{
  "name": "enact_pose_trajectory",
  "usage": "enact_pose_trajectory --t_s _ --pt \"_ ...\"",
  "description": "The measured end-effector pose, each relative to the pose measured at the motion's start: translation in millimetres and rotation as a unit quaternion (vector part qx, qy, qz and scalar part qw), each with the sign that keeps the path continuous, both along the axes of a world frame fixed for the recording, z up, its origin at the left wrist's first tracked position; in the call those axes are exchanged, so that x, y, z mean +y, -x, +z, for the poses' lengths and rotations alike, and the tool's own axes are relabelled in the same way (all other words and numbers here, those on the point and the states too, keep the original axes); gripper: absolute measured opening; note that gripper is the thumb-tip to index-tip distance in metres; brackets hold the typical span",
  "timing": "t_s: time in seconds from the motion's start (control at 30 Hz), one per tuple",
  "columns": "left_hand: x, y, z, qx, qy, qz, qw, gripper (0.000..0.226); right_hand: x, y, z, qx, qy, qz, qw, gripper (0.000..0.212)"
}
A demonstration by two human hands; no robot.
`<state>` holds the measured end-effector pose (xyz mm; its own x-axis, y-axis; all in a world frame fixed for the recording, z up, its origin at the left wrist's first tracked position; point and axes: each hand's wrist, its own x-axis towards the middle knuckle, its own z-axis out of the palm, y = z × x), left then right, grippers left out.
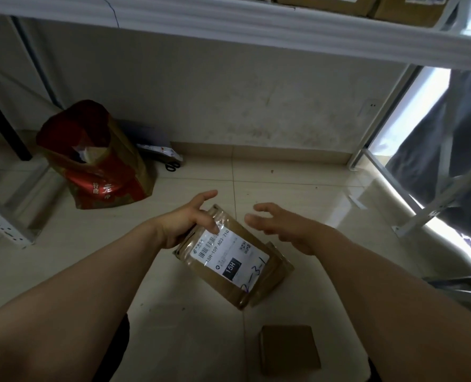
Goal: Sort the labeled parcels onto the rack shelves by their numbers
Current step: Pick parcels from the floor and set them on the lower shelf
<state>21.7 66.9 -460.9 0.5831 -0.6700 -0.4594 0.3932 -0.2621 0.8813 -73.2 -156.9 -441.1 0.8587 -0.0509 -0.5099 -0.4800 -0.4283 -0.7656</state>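
My left hand (186, 219) grips the upper left end of a brown cardboard parcel (259, 282) held above the tiled floor. Its white shipping label (230, 250) shows a barcode, "15H" and a handwritten number in blue ink along the right edge. A second brown parcel edge pokes out behind it on the right. My right hand (278, 226) hovers just right of the parcel's top, fingers spread, touching nothing. Another small brown box (289, 350) lies on the floor below. A white rack shelf (229, 26) runs across the top, with cardboard boxes (366, 4) on it.
A red and gold paper bag (96, 161) stands on the floor at the left, by the wall. Black scissors (172, 166) lie beside it. White rack uprights (377, 117) stand at the right and a perforated one (0, 224) at the far left.
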Motion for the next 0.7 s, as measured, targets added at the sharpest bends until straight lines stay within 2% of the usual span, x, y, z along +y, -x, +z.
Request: enact_pose_trajectory --t_s 0.03,0.07,0.13,0.17,0.23,0.3,0.33,0.4,0.47,0.57,0.7 --pt "-1.5 -0.5 4.0 -0.009 0.002 -0.012 1.0 0.109 5.5 -2.8 1.9 0.025 -0.006 0.023 0.999 0.116" --pt "-2.7 -0.7 8.3 -0.02 0.006 -0.018 1.0 0.11 9.9 -5.4 3.2 0.044 -0.018 0.037 0.998 0.106" --pt "-3.0 -2.9 17.3 -0.054 0.004 0.002 0.999 0.112 16.9 -8.9 8.1 0.058 -0.039 0.049 0.996 0.066" --pt "-1.6 -5.1 22.1 -0.08 -0.002 0.029 0.996 0.112 17.8 -10.3 10.0 0.05 -0.046 0.044 0.997 0.052" --pt "5.4 -12.6 28.9 -0.128 -0.007 0.121 0.984 0.105 17.2 -13.1 15.3 0.017 -0.065 0.011 0.998 0.043" --pt "19.3 -23.4 35.1 -0.123 0.019 0.198 0.972 0.103 18.7 -21.7 25.5 -0.024 -0.1 -0.025 0.994 0.04" --pt "27.8 -27.3 40.0 -0.101 0.035 0.203 0.973 0.103 22.1 -27.0 33.0 -0.042 -0.121 -0.038 0.991 0.041" --pt "46.1 -31.9 55.6 -0.069 0.067 0.161 0.982 0.097 34.5 -41.0 52.4 -0.078 -0.176 -0.059 0.98 0.048" --pt "63.1 -36.7 78.3 -0.067 0.121 0.113 0.984 0.079 53.2 -57.7 76.4 -0.105 -0.232 -0.069 0.965 0.058" --pt "92.8 -47.3 120.2 -0.099 0.218 0.115 0.964 0.061 88.3 -82.2 115.4 -0.138 -0.283 -0.037 0.949 0.067" --pt "151.3 -62.4 193.3 -0.194 0.286 0.17 0.923 0.062 141.0 -113.3 173.2 -0.165 -0.287 0.063 0.942 0.072"
